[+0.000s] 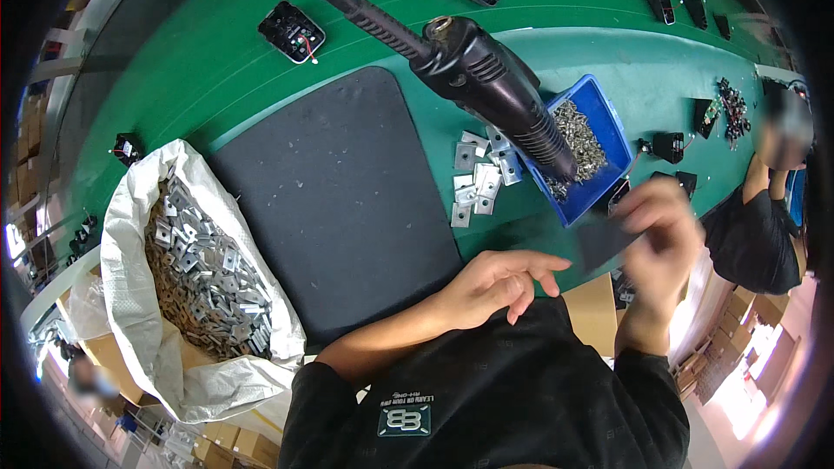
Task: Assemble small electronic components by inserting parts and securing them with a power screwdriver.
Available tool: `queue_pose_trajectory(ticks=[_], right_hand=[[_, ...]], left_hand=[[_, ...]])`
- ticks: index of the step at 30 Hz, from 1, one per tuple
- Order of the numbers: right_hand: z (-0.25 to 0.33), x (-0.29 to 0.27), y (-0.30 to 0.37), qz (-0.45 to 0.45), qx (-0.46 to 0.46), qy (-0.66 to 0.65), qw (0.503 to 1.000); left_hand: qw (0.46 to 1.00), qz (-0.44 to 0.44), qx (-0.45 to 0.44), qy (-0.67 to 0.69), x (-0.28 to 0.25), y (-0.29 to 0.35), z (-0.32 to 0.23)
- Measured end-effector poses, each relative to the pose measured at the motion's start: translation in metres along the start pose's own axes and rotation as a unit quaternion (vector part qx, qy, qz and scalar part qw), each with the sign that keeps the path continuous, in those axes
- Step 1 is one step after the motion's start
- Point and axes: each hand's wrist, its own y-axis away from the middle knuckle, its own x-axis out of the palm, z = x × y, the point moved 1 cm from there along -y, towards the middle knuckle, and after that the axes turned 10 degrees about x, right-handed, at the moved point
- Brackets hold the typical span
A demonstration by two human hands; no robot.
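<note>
My right hand (658,239) is smeared by motion near the table's front edge, its fingers closed on a dark, blurred part (602,243). The part's kind cannot be made out. To the left of it, my left hand (508,287) reaches toward the part with fingers apart and nothing in them. Beyond both hands a black electric screwdriver (495,87) hangs on its cable, its lower end over a blue bin (615,126) of small metal screws (580,135). Several flat metal clips (480,182) lie on the table left of the bin.
A black mat (334,200) covers the table's left part, beside a white woven sack (130,269) of metal clips. Black housings with wires (291,32) sit on the green belt (200,61). Another person (756,234) works at the right.
</note>
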Motion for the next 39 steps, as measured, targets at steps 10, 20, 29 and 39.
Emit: queue_pose_trajectory(ticks=[10, 20, 29, 39], right_hand=[[-0.12, -0.123, -0.132, -0.043, 0.215, 0.12, 0.968], [-0.091, -0.103, -0.103, -0.229, -0.03, 0.429, 0.873], [-0.066, -0.05, -0.042, -0.025, 0.091, 0.509, 0.855], [-0.046, -0.05, 0.008, -0.001, 0.299, -0.027, 0.954]], left_hand=[[0.999, -0.041, -0.002, -0.017, -0.002, -0.002, 0.006], [0.999, -0.043, -0.009, -0.014, 0.001, -0.004, 0.006], [0.999, -0.041, -0.01, -0.016, 0.001, -0.005, 0.007], [0.998, -0.059, -0.021, -0.024, -0.002, -0.005, 0.006]])
